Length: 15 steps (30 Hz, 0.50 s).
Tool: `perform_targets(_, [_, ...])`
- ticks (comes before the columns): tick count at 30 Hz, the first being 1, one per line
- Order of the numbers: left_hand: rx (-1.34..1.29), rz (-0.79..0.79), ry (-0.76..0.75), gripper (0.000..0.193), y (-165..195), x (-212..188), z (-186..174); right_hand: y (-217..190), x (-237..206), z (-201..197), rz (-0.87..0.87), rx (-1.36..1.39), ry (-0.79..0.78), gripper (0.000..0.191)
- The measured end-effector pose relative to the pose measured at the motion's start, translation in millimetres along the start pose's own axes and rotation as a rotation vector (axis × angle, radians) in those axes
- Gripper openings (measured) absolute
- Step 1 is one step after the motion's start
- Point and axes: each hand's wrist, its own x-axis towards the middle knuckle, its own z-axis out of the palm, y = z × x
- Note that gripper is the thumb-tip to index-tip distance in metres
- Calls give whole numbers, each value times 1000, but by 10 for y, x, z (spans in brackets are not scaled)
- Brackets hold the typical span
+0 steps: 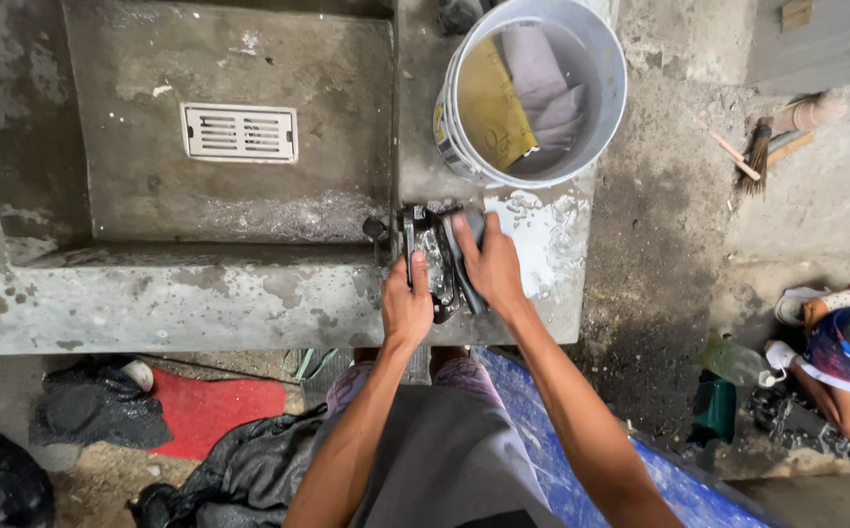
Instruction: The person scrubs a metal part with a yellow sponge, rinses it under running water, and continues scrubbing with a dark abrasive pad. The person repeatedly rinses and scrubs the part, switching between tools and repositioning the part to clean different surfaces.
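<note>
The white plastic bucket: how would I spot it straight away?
Find the grey concrete wash basin with its slatted drain grate. On its right ledge, above both hands, stands the white plastic bucket. It alone is round and holds yellow and grey cloths.

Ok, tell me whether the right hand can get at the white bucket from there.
Probably yes: the white bucket stands just beyond the right hand with nothing between, though that hand grips the dark metal part.

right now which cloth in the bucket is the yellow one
The cloth on the left inside the white bucket, flat against its wall. The other cloth, to its right, is grey and crumpled.
</note>
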Motion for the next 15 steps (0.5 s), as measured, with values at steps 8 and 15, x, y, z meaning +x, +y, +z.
perform_targets(8, [19,-70,-42,53,21,2,-8,-79,45,-14,-128,19,45,48])
perform_targets(15, [43,-51,-20,50,24,26,-7,-75,-24,-70,-92,-36,-15,45])
